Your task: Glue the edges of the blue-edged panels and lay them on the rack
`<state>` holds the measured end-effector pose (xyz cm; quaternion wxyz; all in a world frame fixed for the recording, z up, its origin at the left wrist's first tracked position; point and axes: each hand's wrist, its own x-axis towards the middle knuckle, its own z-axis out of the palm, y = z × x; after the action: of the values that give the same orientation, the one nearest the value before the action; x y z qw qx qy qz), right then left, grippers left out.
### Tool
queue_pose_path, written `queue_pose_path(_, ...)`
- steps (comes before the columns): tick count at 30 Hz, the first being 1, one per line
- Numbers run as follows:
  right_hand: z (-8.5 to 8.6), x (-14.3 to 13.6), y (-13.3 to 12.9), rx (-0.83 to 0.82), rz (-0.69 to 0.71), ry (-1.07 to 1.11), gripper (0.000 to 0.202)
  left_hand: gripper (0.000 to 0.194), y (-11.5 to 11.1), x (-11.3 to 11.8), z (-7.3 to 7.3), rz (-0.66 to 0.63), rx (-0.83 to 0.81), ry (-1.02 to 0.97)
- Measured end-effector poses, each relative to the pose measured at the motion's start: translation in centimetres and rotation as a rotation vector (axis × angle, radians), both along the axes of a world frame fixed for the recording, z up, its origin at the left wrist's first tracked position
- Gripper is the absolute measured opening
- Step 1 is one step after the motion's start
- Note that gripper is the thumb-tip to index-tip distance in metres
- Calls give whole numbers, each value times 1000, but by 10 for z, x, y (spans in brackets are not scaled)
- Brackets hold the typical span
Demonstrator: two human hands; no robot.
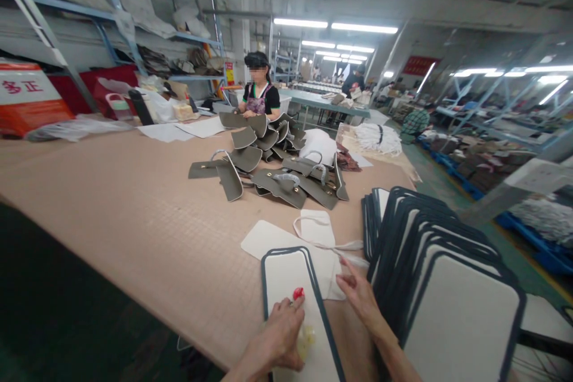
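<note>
A white panel with dark blue edging (286,268) lies in front of me near the table's front edge, with a second edge showing along its rim. My left hand (283,329) is over this panel, its fingers curled round a small see-through bottle (307,340) with yellowish contents and a red top (298,293). The palm hides part of the bottle. To the right of the panel, my right hand (358,293) is held with its fingers apart and nothing in them. Beyond its fingertips are white sheets (273,239) and a pale strap (313,219).
At the right stands a leaning row of several dark-edged white panels (470,304). Grey-green bag pieces with handles (277,182) are heaped mid-table. Across the table sits a person (261,92). A bundle of white strips (378,138) is at the far right; shelves line the left wall.
</note>
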<state>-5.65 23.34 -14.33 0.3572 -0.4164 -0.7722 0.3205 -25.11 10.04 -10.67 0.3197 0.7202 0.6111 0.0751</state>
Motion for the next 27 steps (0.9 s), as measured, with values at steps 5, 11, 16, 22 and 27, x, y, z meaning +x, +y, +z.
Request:
queue_pose_path(5,14,-22,-25,100,145,-67,69,93,0,-2,-21,-8,27,-9)
queue_pose_path(11,7,-47,-51,211,156,-134,81,96,3,-3,-20,-23,79,-15)
queue_pose_path(16,5,-48,-51,310,112,-178,34,85,0,-2,0,-14,69,50)
queue_pose_path(22,21,-57,-51,459,80,-175,21,85,0,-2,3,-39,57,63)
queue_pose_path(27,27,-56,-52,579,146,-196,21,82,1,-2,-1,-25,99,45)
